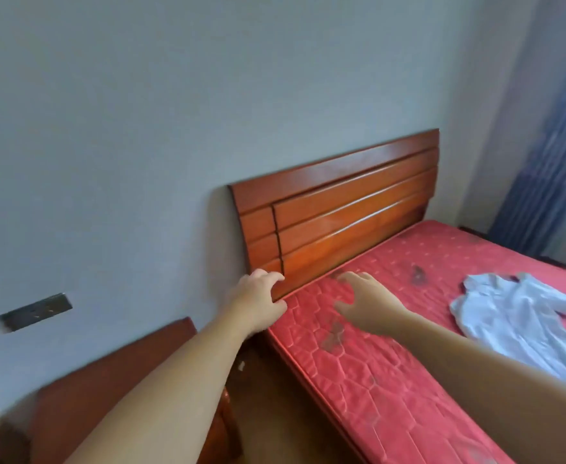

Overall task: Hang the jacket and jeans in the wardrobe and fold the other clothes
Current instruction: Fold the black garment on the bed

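The whole frame is motion-blurred, and the white garment (pixel 522 316) runs off the right edge, so its full shape is hard to make out. It lies crumpled on the red mattress (pixel 358 363), at about 3 o'clock from the right hand (pixel 363 301) and well apart from it. The right hand reaches forward over the mattress near the headboard (pixel 341 212), palm down, fingers (pixel 348 277) spread and holding nothing. The left hand (pixel 258 299) is at 9 o'clock from it, fingers loosely curled at the headboard's lower corner; whether they touch the wood I cannot tell. A bedside cabinet (pixel 107 380) sits at 7 o'clock.
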